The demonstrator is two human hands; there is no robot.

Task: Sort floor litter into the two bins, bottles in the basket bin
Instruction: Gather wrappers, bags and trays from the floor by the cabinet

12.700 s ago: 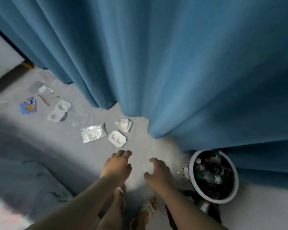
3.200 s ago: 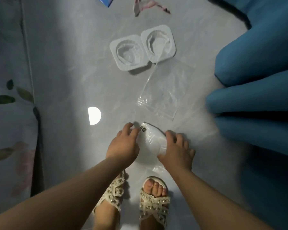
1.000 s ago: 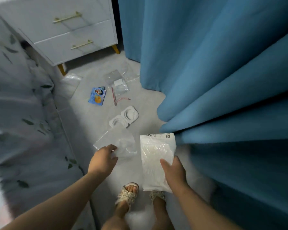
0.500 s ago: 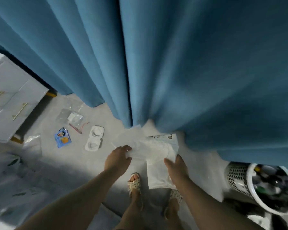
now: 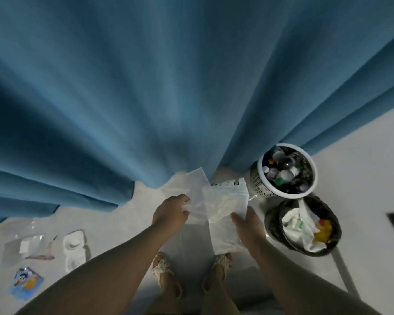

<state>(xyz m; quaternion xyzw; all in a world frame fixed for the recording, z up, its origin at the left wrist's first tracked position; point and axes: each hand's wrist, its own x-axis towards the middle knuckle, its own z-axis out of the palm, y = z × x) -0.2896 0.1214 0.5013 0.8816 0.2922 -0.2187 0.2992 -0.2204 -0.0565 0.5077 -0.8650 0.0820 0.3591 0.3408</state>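
Observation:
My right hand grips a white plastic packet with a printed top edge, held in front of me above the floor. My left hand pinches a clear plastic bag beside it, and the two overlap. To the right stands the white basket bin, holding several bottles. Just in front of it sits a black-lined bin with white crumpled litter and something orange inside.
A blue curtain hangs along the floor ahead. On the floor at the left lie a white twin-cup tray, a clear packet with a pink strip and a blue snack wrapper. My sandalled feet stand below.
The view has swung right, so both bins now sit close beside my hands. Both hands keep hold of the packet and clear bag picked up from the floor.

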